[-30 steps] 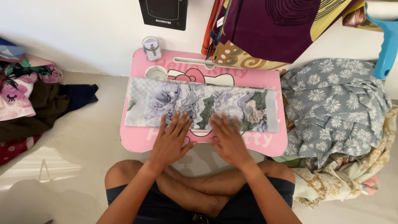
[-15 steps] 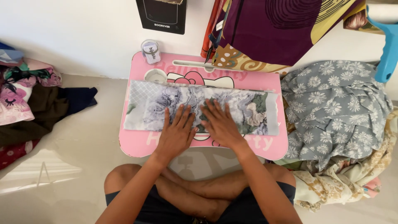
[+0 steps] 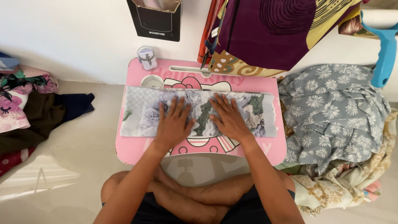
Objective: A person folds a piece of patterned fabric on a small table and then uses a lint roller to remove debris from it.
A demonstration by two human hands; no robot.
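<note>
A folded strip of grey, white and green marbled cloth (image 3: 141, 112) lies flat across a small pink lap table (image 3: 137, 151) with a cartoon cat print. My left hand (image 3: 173, 123) rests palm down on the cloth just left of its middle, fingers spread. Beside it, my right hand (image 3: 229, 118) presses flat on the cloth right of the middle, fingers also spread. Neither hand grips anything. My crossed legs sit under the table's near edge.
A small clear jar (image 3: 146, 57) stands at the table's back left corner, near a round cup recess (image 3: 152, 81). A grey flowered cloth pile (image 3: 336, 112) lies at right, darker clothes (image 3: 37, 112) at left. Purple and yellow fabric (image 3: 269, 29) hangs above; a blue handle (image 3: 383, 54) is far right.
Both hands have slid away from me, from the cloth's near edge up onto its middle. The cloth stays flat on the table.
</note>
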